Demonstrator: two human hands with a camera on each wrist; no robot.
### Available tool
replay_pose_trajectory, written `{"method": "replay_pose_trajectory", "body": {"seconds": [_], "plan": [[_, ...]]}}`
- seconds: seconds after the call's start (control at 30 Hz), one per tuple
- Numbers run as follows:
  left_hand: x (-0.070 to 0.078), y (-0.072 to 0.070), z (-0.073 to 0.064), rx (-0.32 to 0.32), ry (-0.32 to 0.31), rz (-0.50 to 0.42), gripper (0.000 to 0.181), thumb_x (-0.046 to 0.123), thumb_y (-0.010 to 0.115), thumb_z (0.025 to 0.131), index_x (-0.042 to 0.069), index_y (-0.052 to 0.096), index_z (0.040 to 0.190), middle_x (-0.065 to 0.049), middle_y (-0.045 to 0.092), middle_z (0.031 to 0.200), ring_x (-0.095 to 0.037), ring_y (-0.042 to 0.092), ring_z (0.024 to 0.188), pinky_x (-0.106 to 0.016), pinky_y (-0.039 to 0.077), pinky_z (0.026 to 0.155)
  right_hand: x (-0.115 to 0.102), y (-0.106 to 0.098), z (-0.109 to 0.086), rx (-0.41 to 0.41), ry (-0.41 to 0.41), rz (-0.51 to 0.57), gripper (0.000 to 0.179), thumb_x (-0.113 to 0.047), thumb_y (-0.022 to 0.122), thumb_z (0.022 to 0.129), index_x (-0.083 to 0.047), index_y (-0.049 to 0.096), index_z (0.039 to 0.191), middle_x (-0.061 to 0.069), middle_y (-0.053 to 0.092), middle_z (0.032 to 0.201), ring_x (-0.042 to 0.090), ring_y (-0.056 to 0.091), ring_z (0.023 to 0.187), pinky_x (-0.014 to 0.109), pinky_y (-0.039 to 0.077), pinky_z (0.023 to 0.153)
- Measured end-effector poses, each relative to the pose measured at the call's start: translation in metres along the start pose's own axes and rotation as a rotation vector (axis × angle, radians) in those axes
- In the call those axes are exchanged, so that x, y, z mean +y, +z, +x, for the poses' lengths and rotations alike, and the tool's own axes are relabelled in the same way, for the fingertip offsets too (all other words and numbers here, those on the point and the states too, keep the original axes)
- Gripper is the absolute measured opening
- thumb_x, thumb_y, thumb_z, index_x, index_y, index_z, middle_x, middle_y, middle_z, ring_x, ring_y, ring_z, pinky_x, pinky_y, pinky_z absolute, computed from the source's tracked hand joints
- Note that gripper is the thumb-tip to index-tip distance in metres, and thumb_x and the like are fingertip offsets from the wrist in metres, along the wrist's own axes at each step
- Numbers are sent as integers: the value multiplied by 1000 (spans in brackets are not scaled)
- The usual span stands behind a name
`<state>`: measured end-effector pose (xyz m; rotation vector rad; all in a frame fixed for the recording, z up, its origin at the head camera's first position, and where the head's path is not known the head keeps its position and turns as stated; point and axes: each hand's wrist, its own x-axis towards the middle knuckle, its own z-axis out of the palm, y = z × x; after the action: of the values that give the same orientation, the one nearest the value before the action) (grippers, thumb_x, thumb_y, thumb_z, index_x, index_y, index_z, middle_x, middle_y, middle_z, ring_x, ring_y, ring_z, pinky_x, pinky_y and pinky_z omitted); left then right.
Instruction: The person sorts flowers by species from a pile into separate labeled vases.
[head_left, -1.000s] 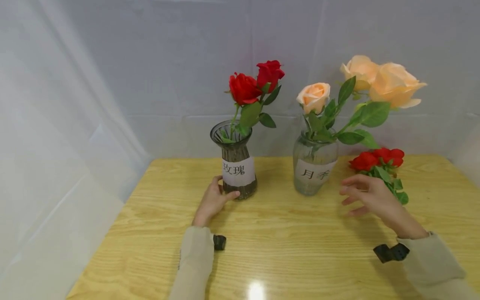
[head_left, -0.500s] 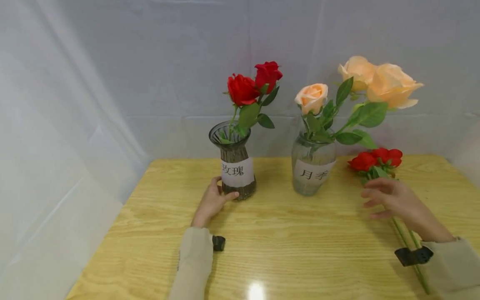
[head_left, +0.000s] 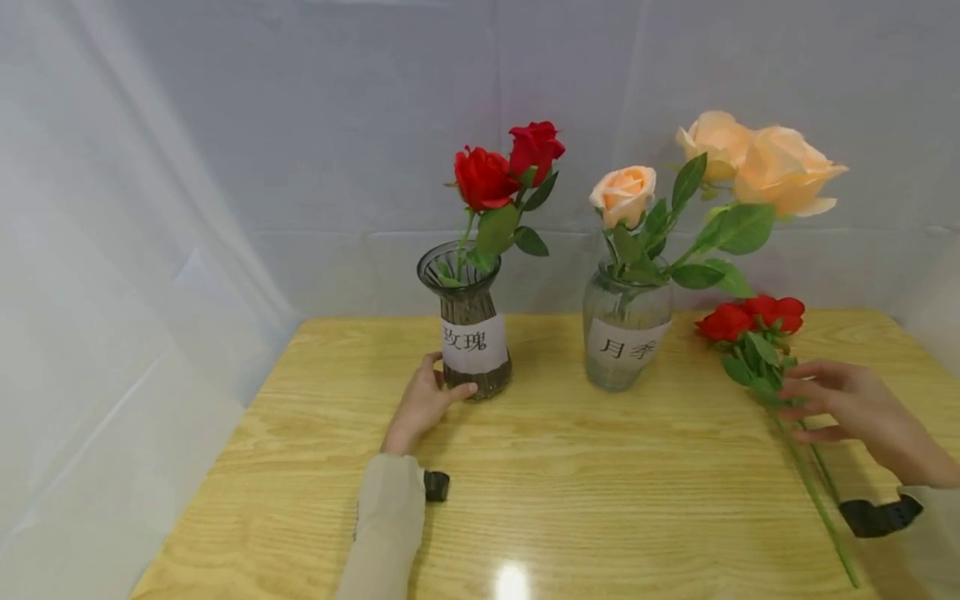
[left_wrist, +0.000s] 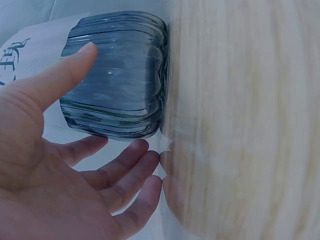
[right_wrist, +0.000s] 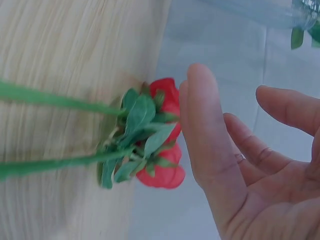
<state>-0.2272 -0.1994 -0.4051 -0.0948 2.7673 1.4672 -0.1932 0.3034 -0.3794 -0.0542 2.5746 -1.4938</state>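
Note:
A dark glass vase (head_left: 480, 379) with a white paper label holds two red roses (head_left: 486, 178). My left hand (head_left: 426, 408) holds its base loosely, thumb (left_wrist: 75, 67) across the front and fingers at the side. In the left wrist view the lower fingers sit just off the glass. Right of it stands a clear glass vase (head_left: 611, 371), also labelled, with several peach roses (head_left: 626, 196). More red roses (head_left: 727, 322) lie on the table at the right, stems pointing toward me. My right hand (head_left: 855, 408) hovers by their leaves and stems, fingers loosely bent, holding nothing.
The wooden table (head_left: 555, 483) ends at a pale cloth backdrop (head_left: 360, 150) behind the vases. Peach blooms and leaves lean out to the right, above the lying roses. Dark wrist cameras (head_left: 437, 486) sit on both wrists.
My right hand has moved right, from beside the clear vase to over the lying roses' stems, uncovering more leaves and stems. My left hand stays at the dark vase's base.

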Motion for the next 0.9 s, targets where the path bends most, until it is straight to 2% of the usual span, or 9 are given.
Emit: {"method": "replay_pose_trajectory", "body": {"seconds": [0.1,0.3,0.4,0.5,0.67,0.8,0.9], "plan": [[0,0,0,0,-1,3,82,21,77,91,-9,30,151,-24,55,115,-32,51,100,-47,45,86,3,-4,-1,11,33,-9,55,-17,47,108,24,29,140,11,62,109,14,68,80,41,61,70],[-2,0,0,0,8,6,82,20,77,91,-10,30,151,-23,55,112,-31,50,97,-45,46,83,13,-12,2,12,76,-26,55,-21,46,109,23,32,138,8,65,103,17,70,80,42,61,70],[-2,0,1,2,6,6,82,21,77,91,-9,30,151,-21,55,110,-29,50,95,-43,45,81,19,-17,3,2,83,-33,55,-22,45,109,24,32,137,12,65,105,17,70,81,43,61,71],[-2,0,2,2,3,5,82,21,77,91,-9,30,151,-21,55,110,-29,50,94,-41,45,79,25,-21,4,-11,99,-31,55,-21,45,109,24,31,137,13,66,104,16,70,82,43,61,72],[-1,0,1,1,-3,8,82,20,77,91,-9,30,151,-23,56,112,-30,51,96,-44,46,82,27,-26,5,-23,122,-38,48,-13,40,109,26,29,136,5,68,98,15,70,80,42,61,71],[-1,0,1,1,-4,4,82,19,77,91,-10,30,151,-23,56,113,-31,51,97,-46,46,84,28,-28,6,-22,157,-38,43,-7,34,108,27,29,134,6,68,96,17,70,79,44,61,71],[-1,0,2,4,-1,3,82,19,77,91,-10,31,151,-22,55,110,-30,50,96,-44,45,82,32,-29,8,-25,197,-18,44,-9,37,108,27,30,133,7,67,94,20,71,80,45,61,72]]}}
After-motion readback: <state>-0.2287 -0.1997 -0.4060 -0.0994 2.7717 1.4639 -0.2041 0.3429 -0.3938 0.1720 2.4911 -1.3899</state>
